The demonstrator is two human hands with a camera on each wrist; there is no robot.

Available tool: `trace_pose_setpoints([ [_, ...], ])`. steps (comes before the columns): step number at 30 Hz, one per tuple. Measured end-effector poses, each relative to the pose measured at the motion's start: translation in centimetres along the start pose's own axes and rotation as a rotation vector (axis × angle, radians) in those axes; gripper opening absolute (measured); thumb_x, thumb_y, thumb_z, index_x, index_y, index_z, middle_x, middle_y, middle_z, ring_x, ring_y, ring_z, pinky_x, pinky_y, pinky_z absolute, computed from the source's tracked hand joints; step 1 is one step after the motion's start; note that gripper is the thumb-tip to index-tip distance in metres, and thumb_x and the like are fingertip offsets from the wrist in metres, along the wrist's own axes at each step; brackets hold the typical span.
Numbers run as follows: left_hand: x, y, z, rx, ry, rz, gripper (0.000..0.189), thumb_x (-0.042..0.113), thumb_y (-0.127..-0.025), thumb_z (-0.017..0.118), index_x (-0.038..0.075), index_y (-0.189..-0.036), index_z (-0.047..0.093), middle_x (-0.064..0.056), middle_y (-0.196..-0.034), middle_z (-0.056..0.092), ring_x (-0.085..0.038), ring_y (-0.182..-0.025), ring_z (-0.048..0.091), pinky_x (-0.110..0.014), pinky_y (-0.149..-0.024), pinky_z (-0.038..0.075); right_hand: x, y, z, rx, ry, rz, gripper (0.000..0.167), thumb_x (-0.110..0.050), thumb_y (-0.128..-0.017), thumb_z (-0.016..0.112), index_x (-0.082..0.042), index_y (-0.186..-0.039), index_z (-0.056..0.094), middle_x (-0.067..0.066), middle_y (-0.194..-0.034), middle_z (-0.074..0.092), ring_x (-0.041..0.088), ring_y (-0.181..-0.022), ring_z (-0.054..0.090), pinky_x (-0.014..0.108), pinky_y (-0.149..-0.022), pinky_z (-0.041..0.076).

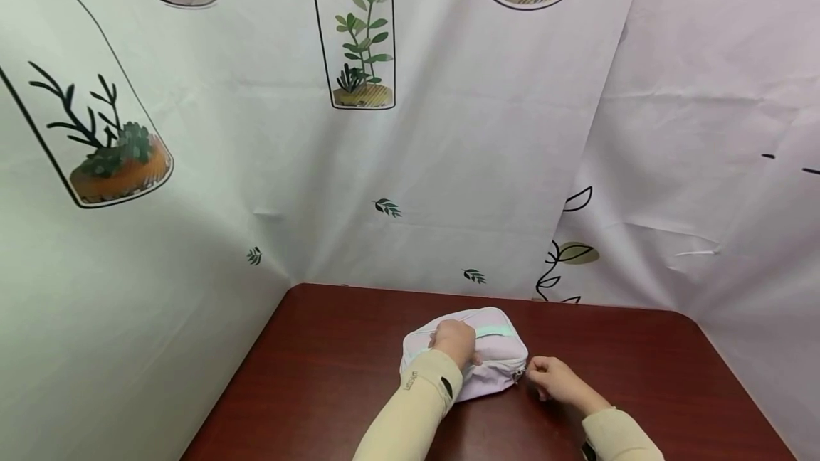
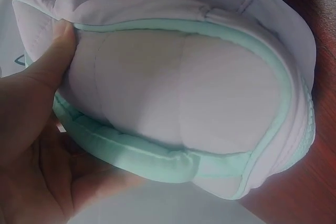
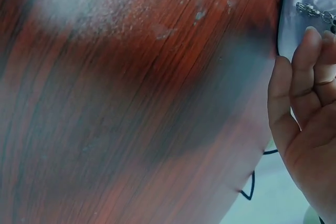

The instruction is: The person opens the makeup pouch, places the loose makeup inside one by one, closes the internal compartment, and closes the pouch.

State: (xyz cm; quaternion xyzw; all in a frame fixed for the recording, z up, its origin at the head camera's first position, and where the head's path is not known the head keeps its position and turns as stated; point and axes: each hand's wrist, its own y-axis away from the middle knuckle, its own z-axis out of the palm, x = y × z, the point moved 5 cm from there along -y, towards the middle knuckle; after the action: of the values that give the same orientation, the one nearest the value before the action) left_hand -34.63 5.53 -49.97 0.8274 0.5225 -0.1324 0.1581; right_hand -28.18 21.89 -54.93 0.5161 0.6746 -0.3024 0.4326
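A pale lilac zippered pouch [image 1: 493, 343] with mint-green trim lies on the table, its end turned to the right hand. My left hand [image 1: 455, 343] grips it from above. In the left wrist view the thumb [image 2: 60, 40] presses on the padded face, while the other fingers pass behind the mint-green strap [image 2: 131, 156]. At the pouch's right end, my right hand [image 1: 557, 381] has its fingers curled in at the metal zipper pull [image 3: 310, 9]. Its thumb and index finger lie outside the right wrist view.
The dark red-brown table [image 1: 320, 361] has rounded back corners. Behind it and along the left hangs a white cloth [image 1: 448, 162] printed with plants in glass jars and small leaves.
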Motion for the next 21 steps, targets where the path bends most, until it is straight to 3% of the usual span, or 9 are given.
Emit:
trace_pose_setpoints([
  [5,0.0,0.1,-0.1,-0.007,-0.007,0.010,0.066,0.075,-0.065,0.055,0.016,-0.091,0.072,0.001,-0.077,0.066,-0.020,-0.050,0.058,-0.032,-0.043,0.046,-0.1,0.1,-0.3,0.002,0.030,-0.070,0.016,-0.006,-0.085,0.052,-0.002,-0.070,0.052,-0.009,-0.048,0.044,0.005,-0.042,0.044,0.026,-0.042,0.039],
  [7,0.1,0.2,-0.4,-0.010,0.007,0.018,0.067,0.076,-0.064,0.057,0.017,-0.092,0.072,0.001,-0.079,0.066,-0.018,-0.054,0.058,-0.032,-0.045,0.047,-0.1,0.3,-0.5,0.035,0.060,-0.044,0.016,-0.010,-0.087,0.054,-0.003,-0.072,0.054,-0.007,-0.050,0.047,0.007,-0.043,0.046,0.028,-0.042,0.041],
  [11,0.1,0.5,-1.0,-0.055,0.074,0.003,0.066,0.075,-0.068,0.057,0.016,-0.094,0.071,0.002,-0.086,0.067,-0.016,-0.066,0.061,-0.031,-0.051,0.049,-0.3,1.0,-0.4,0.090,0.123,0.089,0.018,-0.017,-0.089,0.058,0.000,-0.083,0.057,0.002,-0.060,0.054,0.015,-0.049,0.051,0.031,-0.047,0.044],
  [13,0.0,0.7,-1.0,-0.084,0.128,-0.040,0.066,0.073,-0.072,0.055,0.014,-0.096,0.071,0.001,-0.089,0.067,-0.014,-0.071,0.061,-0.029,-0.055,0.049,-0.7,1.2,0.1,0.077,0.137,0.110,0.018,-0.017,-0.090,0.059,0.001,-0.087,0.058,0.004,-0.064,0.056,0.018,-0.050,0.052,0.032,-0.048,0.045],
  [17,-0.7,0.9,-1.2,-0.093,0.286,-0.178,0.073,0.064,-0.080,0.054,0.005,-0.123,0.058,-0.004,-0.100,0.066,-0.013,-0.070,0.061,-0.027,-0.057,0.047,-1.5,1.4,1.5,0.001,0.130,0.081,0.015,-0.015,-0.090,0.059,0.000,-0.088,0.058,0.005,-0.067,0.057,0.019,-0.050,0.053,0.033,-0.048,0.046],
  [19,-1.3,1.1,-1.5,-0.075,0.383,-0.230,0.076,0.055,-0.084,0.057,0.001,-0.136,0.043,-0.008,-0.098,0.066,-0.014,-0.067,0.060,-0.028,-0.057,0.047,-1.7,1.5,2.0,-0.041,0.122,0.078,0.015,-0.016,-0.090,0.059,-0.001,-0.087,0.058,0.005,-0.068,0.058,0.017,-0.051,0.053,0.033,-0.048,0.046],
  [21,-2.0,1.3,-1.4,-0.050,0.483,-0.250,0.074,0.043,-0.087,0.058,-0.003,-0.140,0.033,-0.011,-0.086,0.067,-0.015,-0.062,0.059,-0.030,-0.056,0.048,-1.9,1.7,2.3,-0.072,0.119,0.089,0.018,-0.020,-0.089,0.060,-0.002,-0.088,0.058,0.005,-0.069,0.058,0.016,-0.051,0.053,0.032,-0.047,0.045],
])
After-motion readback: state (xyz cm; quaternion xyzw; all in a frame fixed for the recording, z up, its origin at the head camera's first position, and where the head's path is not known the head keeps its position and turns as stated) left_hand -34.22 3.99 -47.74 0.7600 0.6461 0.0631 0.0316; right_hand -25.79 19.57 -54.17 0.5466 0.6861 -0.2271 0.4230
